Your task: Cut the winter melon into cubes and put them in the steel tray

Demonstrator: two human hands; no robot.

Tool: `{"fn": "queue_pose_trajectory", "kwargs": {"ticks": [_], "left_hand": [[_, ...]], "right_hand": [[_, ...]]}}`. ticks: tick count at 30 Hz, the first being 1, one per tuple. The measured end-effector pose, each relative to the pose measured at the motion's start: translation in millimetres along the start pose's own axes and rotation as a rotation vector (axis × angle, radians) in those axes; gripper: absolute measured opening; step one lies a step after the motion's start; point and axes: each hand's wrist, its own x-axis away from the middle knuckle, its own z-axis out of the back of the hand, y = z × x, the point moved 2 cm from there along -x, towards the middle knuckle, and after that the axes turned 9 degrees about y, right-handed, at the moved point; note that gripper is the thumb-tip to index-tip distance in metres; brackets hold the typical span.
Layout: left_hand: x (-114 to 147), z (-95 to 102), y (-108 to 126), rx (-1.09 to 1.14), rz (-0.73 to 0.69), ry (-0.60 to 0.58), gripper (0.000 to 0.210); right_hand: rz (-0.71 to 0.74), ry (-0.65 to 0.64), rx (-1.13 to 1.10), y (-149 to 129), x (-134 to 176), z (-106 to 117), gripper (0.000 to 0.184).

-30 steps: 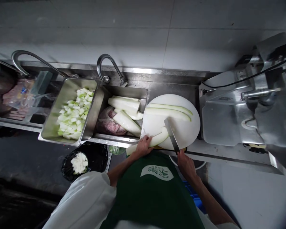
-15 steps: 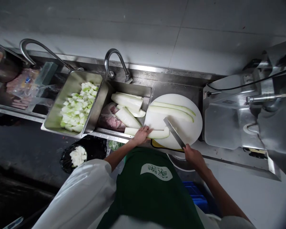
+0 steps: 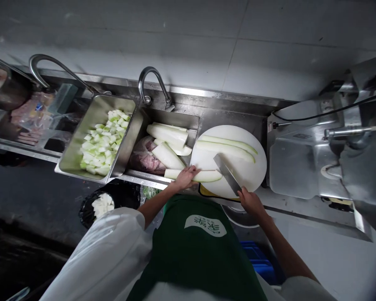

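Note:
My left hand [image 3: 185, 177] is closed over a long pale-green gourd piece [image 3: 208, 176]. The piece lies across the near left edge of a round white cutting board [image 3: 219, 192], its far left part reaching over the sink. In my right hand [image 3: 249, 202] is the handle of a kitchen knife [image 3: 228, 173] with a broad blade. The blade slants over the board beside the gourd's right end, its flat side partly facing up. Two long gourd strips [image 3: 227, 149] rest at the back of the board.
Several peeled gourd pieces [image 3: 167, 134] and bagged meat [image 3: 147, 155] fill the sink left of the board. A steel pan [image 3: 78, 144] of gourd chunks stands further left. A faucet [image 3: 153, 69] rises behind; a metal machine [image 3: 293, 167] stands at right. Below is a black-bagged bin [image 3: 128, 194].
The knife has shifted slightly left and its blade has turned to show more of its flat side. The gourd's right end looks shorter. My left hand stays in place.

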Motion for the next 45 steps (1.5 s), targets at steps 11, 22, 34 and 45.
{"fn": "queue_pose_trajectory", "kwargs": {"ticks": [11,22,34,45], "left_hand": [[11,-28.7,13,0.16,0.186,0.158,0.055],[13,-21.4,13,0.112,0.154,0.118,0.058],[-5,-19.9,34,-0.018,0.214,0.153,0.058],[-1,-23.6,33,0.033,0.226,0.165,0.056]], "right_hand": [[-0.053,0.005,0.037,-28,34,-16,0.021],[-0.062,-0.079,-0.082,-52,3,-8,0.024],[-0.131,0.049,-0.004,-26,27,10,0.028],[-0.046,-0.075,-0.023,-38,25,0,0.024]]}}
